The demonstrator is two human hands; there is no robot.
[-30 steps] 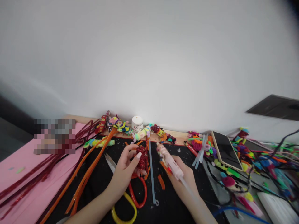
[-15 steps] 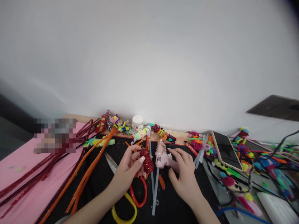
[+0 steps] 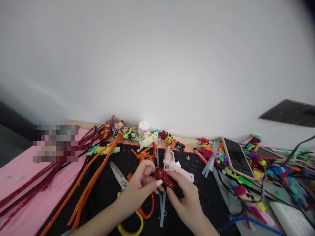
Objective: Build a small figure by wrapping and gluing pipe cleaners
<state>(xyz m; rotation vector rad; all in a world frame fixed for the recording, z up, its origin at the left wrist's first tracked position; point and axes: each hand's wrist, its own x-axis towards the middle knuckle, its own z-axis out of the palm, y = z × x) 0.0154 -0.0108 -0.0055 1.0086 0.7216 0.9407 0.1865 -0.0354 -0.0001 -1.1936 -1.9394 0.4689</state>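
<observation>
A plain pale wall [image 3: 157, 72] stands behind the work table. On the table there is a black mat [image 3: 209, 196], with a pink sheet [image 3: 18, 186] on the left and a wooden strip [image 3: 190, 146] along the wall.

A second ago, the right hand [image 3: 185, 193] had the pink glue gun [image 3: 178, 169]. Now the glue gun lies on the mat, just past that hand, and the right hand has come over to the red glitter piece [image 3: 162, 177]. The left hand [image 3: 140, 183] was on it already. So now both hands can work on it together, with the glue gun put by but near.

The red glitter piece is up off the mat, in the middle, between the two hands. Each hand is nearly closed, with thumb and fingers pinching one side of it. How hard they press, I cannot tell.

Only one thing looks like a pot: the small white tub [image 3: 144, 130] by the wall. Its inside does not show, so I cannot tell what is in it. The scissors [image 3: 120, 178] lie open beside the left hand, with their handles partly hidden.
</observation>
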